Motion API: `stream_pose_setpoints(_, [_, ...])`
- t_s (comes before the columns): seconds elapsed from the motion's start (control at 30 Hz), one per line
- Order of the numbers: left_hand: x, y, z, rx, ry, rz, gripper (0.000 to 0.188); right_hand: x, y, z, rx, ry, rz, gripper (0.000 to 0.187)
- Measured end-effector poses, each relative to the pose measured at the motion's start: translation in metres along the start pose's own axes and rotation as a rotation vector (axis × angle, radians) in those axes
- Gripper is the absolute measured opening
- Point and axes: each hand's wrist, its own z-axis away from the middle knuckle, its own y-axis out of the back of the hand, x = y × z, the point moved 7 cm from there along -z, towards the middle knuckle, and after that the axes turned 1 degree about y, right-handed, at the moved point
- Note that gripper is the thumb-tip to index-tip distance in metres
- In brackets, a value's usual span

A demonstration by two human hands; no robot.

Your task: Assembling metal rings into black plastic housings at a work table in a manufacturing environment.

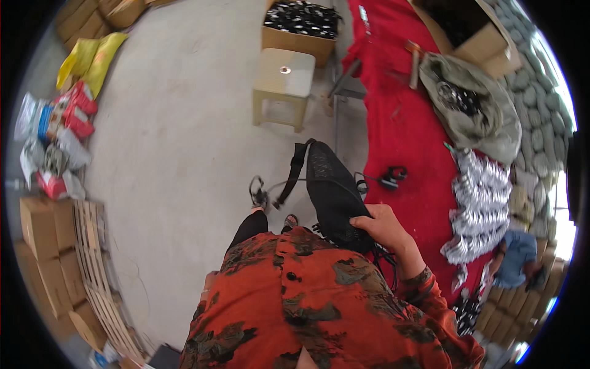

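Gripping the near end of a long black mesh piece (332,190), the right hand (387,226) is seen at the centre right of the frame, fingers closed over the fabric's lower edge. The piece is held out in front of the body and runs up toward the middle of the frame, probably so that it hangs free above the floor; one black strap (294,173) dangles from its upper end, and thin black cords (386,258) trail under the wrist. The left hand is not shown: it is hidden behind the orange patterned shirt (319,301), so nothing can be told about its grip.

One red-covered desk (399,123) fills the upper right of the frame. On it, one small black part with a cord (390,178) lies just beside the mesh piece, within easy reach. Farther right, one heap of silvery wrapped pieces (479,203) is piled, apparently kept together as stock, and above it one grey sack (473,104) lies open with dark parts inside. Two open cardboard boxes are counted at the top: one (298,27) on the floor, filled with black items, and one (467,27) on the desk. One pale plastic stool (283,86) stands on the concrete floor (172,154) just below the first box. At the left edge, stacked cartons (46,246) and coloured packets (61,123) are set against the wall; their number cannot be told.
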Motion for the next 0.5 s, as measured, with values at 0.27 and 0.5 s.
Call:
stream_pose_setpoints(0.27, [0.280,0.100,-0.003,-0.113,-0.505,-0.140,0.031,0.061,-0.005,0.065,0.088,0.035,0.303,0.031])
stream_pose_setpoints(0.5, [0.313,0.111,-0.098,-0.233,-0.708,-0.405,0.033,0.096,-0.042,0.087,0.148,-0.123,0.360,0.036])
